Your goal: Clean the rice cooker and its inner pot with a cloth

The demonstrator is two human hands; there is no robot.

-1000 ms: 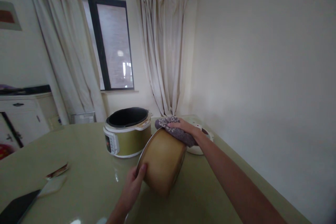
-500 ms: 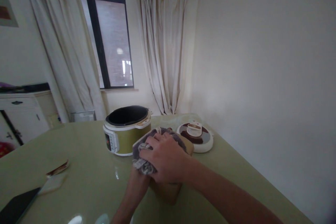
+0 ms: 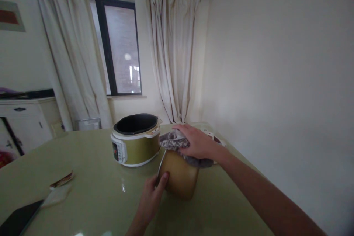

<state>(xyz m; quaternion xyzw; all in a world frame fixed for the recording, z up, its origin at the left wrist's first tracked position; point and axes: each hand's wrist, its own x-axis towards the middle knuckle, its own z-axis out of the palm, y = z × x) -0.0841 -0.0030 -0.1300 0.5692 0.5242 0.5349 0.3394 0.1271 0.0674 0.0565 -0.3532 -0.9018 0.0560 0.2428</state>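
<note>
My left hand [image 3: 151, 195] grips the rim of a tan inner pot [image 3: 179, 177], thumb on its outer wall and the other fingers out of sight past the rim. The pot is tipped on its side above the table. Bunched under my right hand [image 3: 197, 142] is a grey patterned cloth [image 3: 174, 140], pressed against the pot's upper side. Behind the pot, to the left, stands a green and white electric cooker [image 3: 141, 147] with an uncovered dark opening. Its white and brown lid [image 3: 220, 141] lies to the right, mostly hidden by my right hand and wrist.
On the left of the green table [image 3: 91, 177] lie a dark flat object [image 3: 20, 215] and a small brown and white item [image 3: 61, 180]. A wall [image 3: 276, 81] runs along the table's right side. Curtains [image 3: 177, 51] and a window [image 3: 121, 48] are behind.
My right hand has moved with the cloth up and right along the pot. My left hand, partly behind the cloth before, now shows at the rim. The pot has turned, showing more outer wall.
</note>
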